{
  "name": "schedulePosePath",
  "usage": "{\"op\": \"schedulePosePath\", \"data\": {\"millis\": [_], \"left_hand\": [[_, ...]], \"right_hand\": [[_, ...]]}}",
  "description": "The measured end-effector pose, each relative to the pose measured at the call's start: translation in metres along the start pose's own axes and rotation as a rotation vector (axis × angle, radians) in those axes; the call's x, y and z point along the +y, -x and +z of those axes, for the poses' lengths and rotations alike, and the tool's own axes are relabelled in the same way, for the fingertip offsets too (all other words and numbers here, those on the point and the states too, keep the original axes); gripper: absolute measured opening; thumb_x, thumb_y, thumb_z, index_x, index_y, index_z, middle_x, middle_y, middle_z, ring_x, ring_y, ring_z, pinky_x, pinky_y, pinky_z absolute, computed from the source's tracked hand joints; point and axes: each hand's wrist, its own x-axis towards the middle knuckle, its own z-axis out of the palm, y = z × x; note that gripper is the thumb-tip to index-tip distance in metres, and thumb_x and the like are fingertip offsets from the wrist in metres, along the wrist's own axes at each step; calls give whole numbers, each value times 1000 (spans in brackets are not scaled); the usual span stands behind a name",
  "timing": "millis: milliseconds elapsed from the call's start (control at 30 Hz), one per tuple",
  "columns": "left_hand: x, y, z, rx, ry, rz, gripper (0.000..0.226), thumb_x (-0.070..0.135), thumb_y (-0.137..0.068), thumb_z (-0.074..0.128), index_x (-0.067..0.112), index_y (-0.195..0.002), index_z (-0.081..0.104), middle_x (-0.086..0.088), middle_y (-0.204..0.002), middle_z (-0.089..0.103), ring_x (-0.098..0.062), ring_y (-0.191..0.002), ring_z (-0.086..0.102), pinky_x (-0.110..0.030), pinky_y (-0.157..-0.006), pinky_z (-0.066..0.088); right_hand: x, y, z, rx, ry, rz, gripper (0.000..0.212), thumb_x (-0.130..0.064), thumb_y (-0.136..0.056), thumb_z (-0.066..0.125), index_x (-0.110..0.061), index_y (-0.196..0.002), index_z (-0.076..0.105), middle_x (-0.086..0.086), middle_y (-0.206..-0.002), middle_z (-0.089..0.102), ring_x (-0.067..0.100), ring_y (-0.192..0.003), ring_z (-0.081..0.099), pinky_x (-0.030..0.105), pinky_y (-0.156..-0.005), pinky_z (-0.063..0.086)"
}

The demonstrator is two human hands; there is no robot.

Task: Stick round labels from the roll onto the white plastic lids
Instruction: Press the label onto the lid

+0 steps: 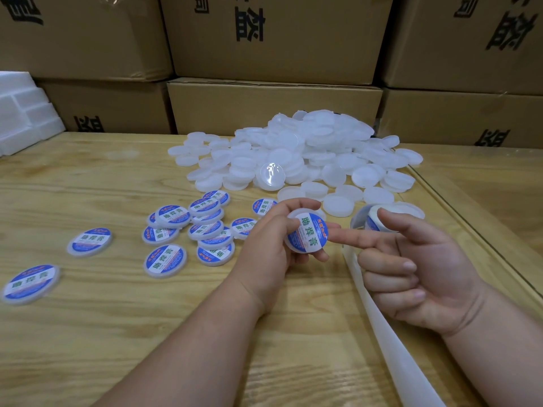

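Foam blocks (pixel 28 110) sit at the upper left edge of the frame, with cartons (pixel 273 107) stacked along the back. Lower left and centre-left of the frame hold the finished work: labelled lids (pixel 188 227) lie scattered and partly piled on the table (pixel 88 333), something over a dozen as far as I can count, a few blurred at the far left. Near the middle, the left hand (pixel 270 245) grips one lid (pixel 307 232) by its rim between thumb and curled fingers, its blue-and-white label (pixel 308 232) already on the face. From the right, the right hand (pixel 411 268) reaches in, forefinger straight with its tip touching the label's edge, the other fingers loosely curled and holding nothing; I judge this to be the pressing-down of a label just placed. Just behind that hand, at centre-right, stands the roll (pixel 371 220), and its spent backing strip (pixel 382 333) trails toward the lower right. Upper centre to right holds the bare lids (pixel 308 154), a large heap far outnumbering the finished ones, so most of the job looks still ahead.
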Motion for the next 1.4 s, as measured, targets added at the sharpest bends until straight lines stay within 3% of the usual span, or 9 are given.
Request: {"op": "schedulePosePath", "data": {"millis": [300, 500, 667, 833, 933, 1033, 1233, 1333, 1400], "left_hand": [[0, 0, 0, 12, -23, 12, 34, 23, -80, 41, 22, -105, 65, -18, -100, 76, -30, -63, 63, -39, -69, 39], [1, 0, 2, 45, -55, -2, 37, 21, -77, 42, 35, -90, 73, -11, -91, 76, -30, -62, 65, -37, -64, 39], [1, 1, 3, 64, -67, 10, 43, 13, -71, 42, 36, -87, 74, -7, -86, 76, -29, -61, 65, -41, -74, 41], [0, 1, 5, 107, -119, 11, 47, 3, -70, 42, 32, -93, 71, 3, -82, 75, -24, -60, 66, -27, -61, 50], [-1, 3, 7, 135, -204, 43, 44, 9, -69, 51, 38, -97, 68, 1, -89, 73, -16, -63, 68, -25, -62, 48], [-1, 6, 7, 168, -222, 73, 44, 9, -68, 59, 39, -98, 67, -2, -87, 68, -7, -57, 64, -16, -54, 46], [-3, 5, 4, 182, -219, 111, 35, 15, -81, 78, 42, -100, 66, -4, -91, 70, -11, -59, 65, -17, -56, 49], [-3, 4, 1, 223, -236, 89, 31, 29, -78, 86, 41, -101, 68, -1, -87, 75, -11, -57, 63, -18, -54, 47], [-1, 3, 2, 219, -261, 73, 21, 41, -82, 81, 37, -99, 70, 3, -83, 77, -10, -56, 61, -19, -56, 46]], "right_hand": [[0, 0, -1, -1, -7, -5, 70, -38, -95, 60, -3, -152, 39, -3, -55, 30, 9, -45, 24, 20, -36, 29], [0, 0, -2, 7, 0, -15, 72, -38, -94, 62, -3, -152, 39, -3, -54, 30, 9, -45, 24, 19, -36, 29], [0, 0, -1, -1, 4, -17, 71, -38, -94, 61, -3, -152, 40, -3, -54, 30, 9, -45, 23, 19, -36, 28], [0, 1, -1, -6, 16, -18, 70, -38, -92, 65, -3, -149, 45, -3, -54, 29, 9, -46, 21, 20, -37, 25], [0, 1, 0, -5, 30, -23, 70, -39, -92, 64, -4, -150, 44, -3, -54, 30, 9, -46, 21, 19, -37, 25], [1, 1, 0, -26, 40, -27, 71, -41, -95, 60, -6, -153, 39, -2, -55, 32, 10, -47, 23, 20, -38, 27], [1, 2, -2, -52, 46, -57, 72, -41, -96, 58, -7, -155, 36, 0, -57, 35, 11, -49, 24, 22, -40, 25], [0, 3, -4, 39, 55, -135, 73, -41, -88, 68, -9, -150, 46, -3, -54, 35, 10, -46, 22, 22, -38, 23], [-1, 3, -3, 142, 68, -212, 72, -42, -82, 72, -11, -145, 54, -4, -51, 36, 10, -45, 19, 21, -36, 21]]}}
